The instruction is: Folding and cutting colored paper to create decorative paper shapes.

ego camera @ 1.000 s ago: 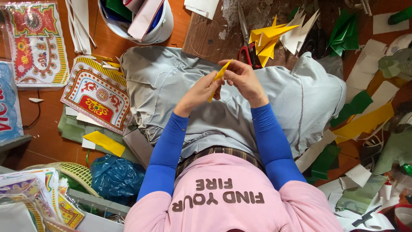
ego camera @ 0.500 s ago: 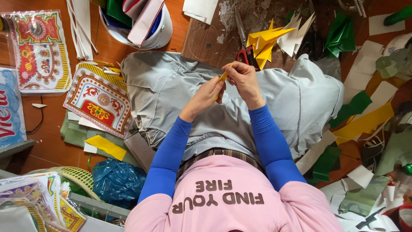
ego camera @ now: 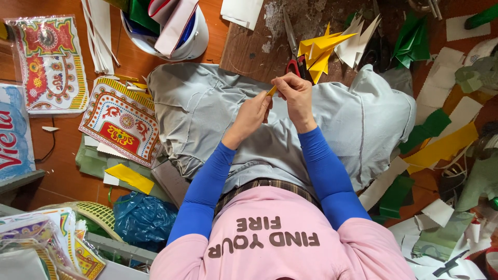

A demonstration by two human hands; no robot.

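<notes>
Yellow paper strip (ego camera: 272,91): light, thin, creasable | left hand (ego camera: 252,115) and right hand (ego camera: 294,96) pinch its ends | grip edges, judged.

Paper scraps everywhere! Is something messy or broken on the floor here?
Messy, yes. Green, yellow and white paper scraps lie strewn over the floor right of the person's lap. The wooden board under the red-handled scissors looks scuffed and stained white. Both hands, left hand and right hand, pinch a small yellow paper piece. Nothing looks broken.

Small yellow paper piece (ego camera: 272,91), folded (mostly hidden), pinched above grey lap
</notes>
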